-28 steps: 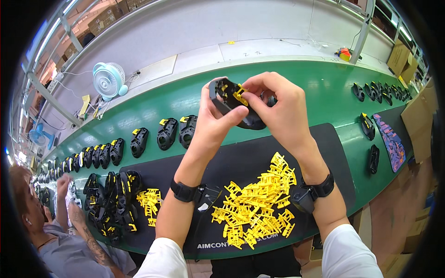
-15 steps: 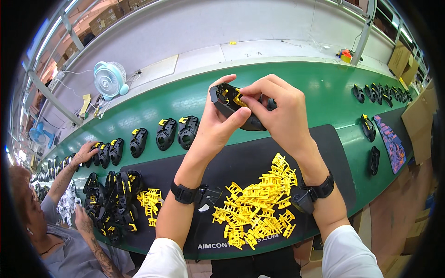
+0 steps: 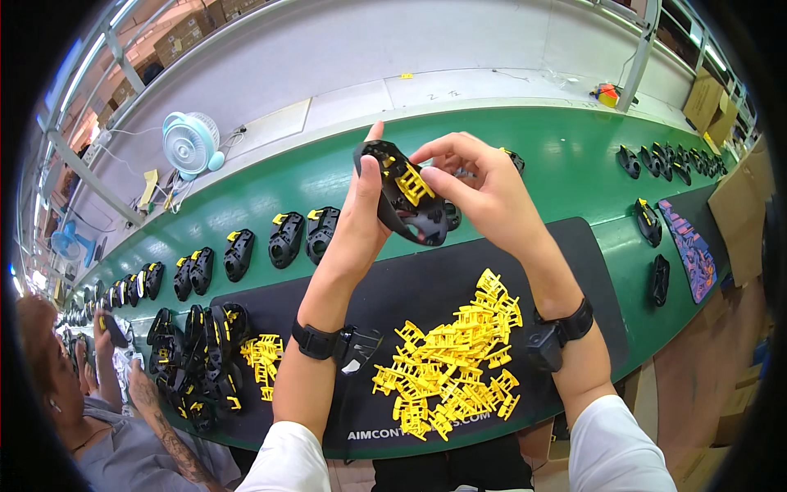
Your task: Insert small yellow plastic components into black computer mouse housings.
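My left hand (image 3: 366,205) grips a black plastic shell (image 3: 426,227) from its left side, raised above the mat. A yellow ladder-shaped plastic piece (image 3: 414,185) lies in the hollow of the shell, facing up. My right hand (image 3: 479,184) is at the shell's right edge, thumb and forefinger closed on it beside the yellow piece; its other fingers are partly hidden. Below my hands, a heap of loose yellow ladder-shaped pieces (image 3: 451,361) covers part of the black mat (image 3: 566,271). A smaller yellow pile (image 3: 264,358) sits left of my left forearm.
Stacked black shells (image 3: 197,353) lie at the mat's left end. Rows of black shells (image 3: 238,254) with yellow tabs line the green table (image 3: 566,135). A co-worker (image 3: 74,410) sits at left, holding a shell (image 3: 113,330). A pale blue fan (image 3: 191,146) stands at the back.
The shell has turned in my left hand, exposing more of the yellow piece. My right fingers have shifted to the shell's edge. The co-worker's hand has left the row and now holds a shell.
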Demonstrator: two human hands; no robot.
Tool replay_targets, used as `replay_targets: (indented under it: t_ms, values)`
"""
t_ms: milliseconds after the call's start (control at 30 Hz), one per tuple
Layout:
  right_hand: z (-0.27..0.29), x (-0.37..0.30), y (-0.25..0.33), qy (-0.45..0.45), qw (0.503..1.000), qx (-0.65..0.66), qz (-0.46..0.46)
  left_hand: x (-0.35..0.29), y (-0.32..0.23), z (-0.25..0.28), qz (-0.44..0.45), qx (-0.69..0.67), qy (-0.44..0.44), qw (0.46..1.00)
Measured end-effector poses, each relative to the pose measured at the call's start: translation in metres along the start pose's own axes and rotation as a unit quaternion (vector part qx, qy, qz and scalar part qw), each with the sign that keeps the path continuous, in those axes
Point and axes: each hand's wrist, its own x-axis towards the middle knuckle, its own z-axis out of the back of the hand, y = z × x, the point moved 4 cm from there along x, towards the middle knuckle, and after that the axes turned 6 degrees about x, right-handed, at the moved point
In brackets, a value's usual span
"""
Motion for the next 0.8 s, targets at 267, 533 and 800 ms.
replay_targets:
  t_ms: [267, 533, 800]
  values:
    - [-0.002, -0.007, -0.004, 0.118, 0.963, 0.147, -0.191, -0.003, -0.003, -0.007, 0.051, -0.031, 0.003, 0.998]
    - [-0.004, -0.014, -0.016, 0.142, 0.941, 0.182, -0.246, -0.001, 0.000, -0.002, 0.073, -0.029, 0.025, 0.997]
    - [-0.023, -0.010, 0.030, 0.127, 0.966, -0.151, 0.168, 0.000, -0.011, 0.013, 0.172, -0.300, 0.009, 0.938]
